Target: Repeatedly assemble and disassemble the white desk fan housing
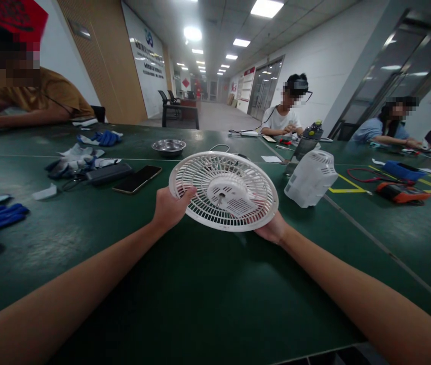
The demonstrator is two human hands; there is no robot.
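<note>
A round white plastic fan grille is held tilted above the green table, its slotted centre hub facing me. My left hand grips the left rim, thumb over the front and fingers behind. Under the lower right rim, my right hand holds the grille from behind; most of its fingers are hidden by it or seen only through the slats. A thin metal piece hangs at the hub's hole. Just right of the grille stands a whitish plastic housing with slots at its top.
On the green table lie a phone, a dark case, gloves and a metal bowl. A bottle stands behind the housing. An orange multimeter lies right. Several people sit around the table.
</note>
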